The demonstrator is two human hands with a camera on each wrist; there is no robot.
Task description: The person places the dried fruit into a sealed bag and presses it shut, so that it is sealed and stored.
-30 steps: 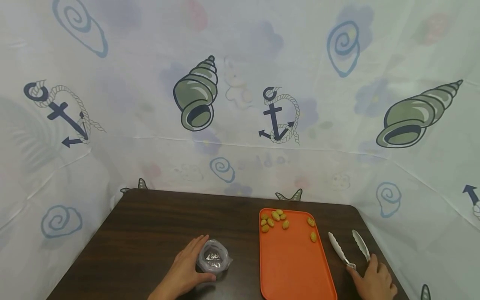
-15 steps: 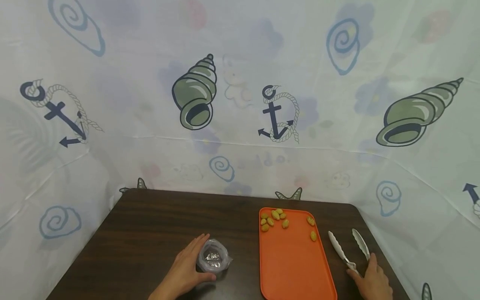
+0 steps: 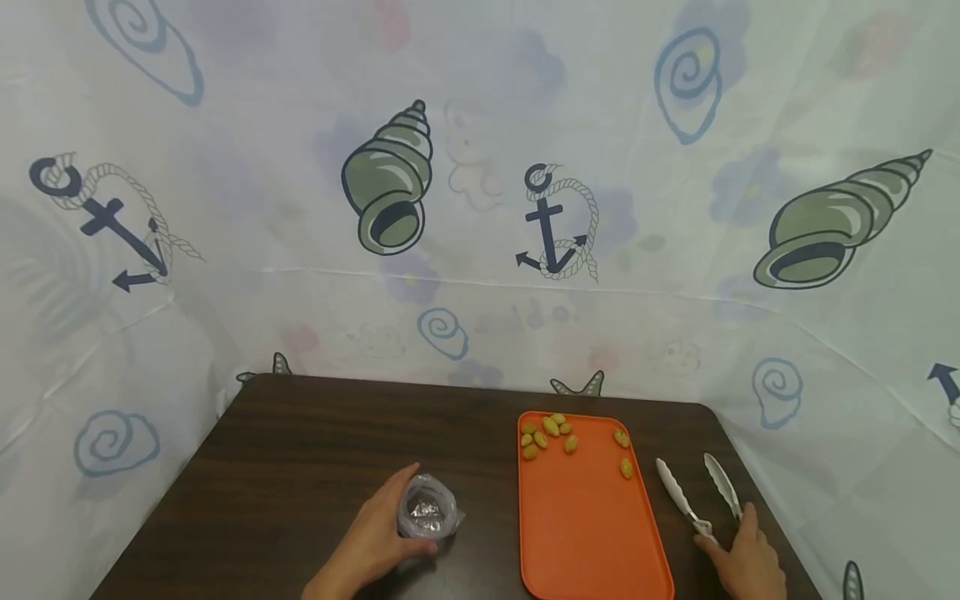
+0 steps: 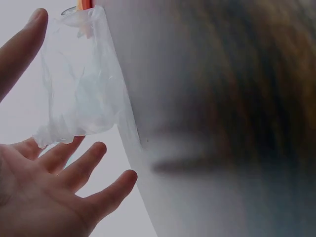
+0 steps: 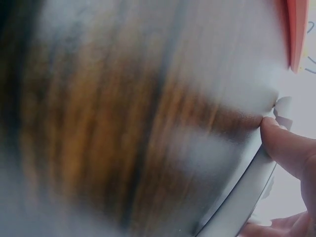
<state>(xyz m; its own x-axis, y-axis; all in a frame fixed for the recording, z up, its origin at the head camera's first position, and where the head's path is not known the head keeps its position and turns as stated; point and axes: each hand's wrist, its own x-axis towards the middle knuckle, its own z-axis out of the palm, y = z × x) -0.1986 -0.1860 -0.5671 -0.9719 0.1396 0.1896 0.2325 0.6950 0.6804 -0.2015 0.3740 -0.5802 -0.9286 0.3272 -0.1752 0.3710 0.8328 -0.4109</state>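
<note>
My left hand (image 3: 382, 529) is around the left side of a clear round container (image 3: 427, 510) in a thin crinkled plastic bag, which stands on the dark table. In the left wrist view its fingers are spread and nearly straight at the bag (image 4: 84, 79), with the thumb apart on the other side. My right hand (image 3: 746, 554) holds the joint end of a pair of tongs (image 3: 682, 500), whose two white-tipped arms are spread on the table. The right wrist view has the thumb pressed against a metal handle (image 5: 242, 197); the other fingers are partly hidden.
An orange tray (image 3: 588, 525) lies between the hands, with several small yellow-green oval pieces (image 3: 551, 427) near its far end. The dark wooden table (image 3: 330, 433) meets a white patterned curtain (image 3: 480, 275) at the back and sides.
My left hand has shifted slightly right, closer round the bagged container. My right hand has settled a little at the tongs, which stay spread in place. The head view has tilted slightly.
</note>
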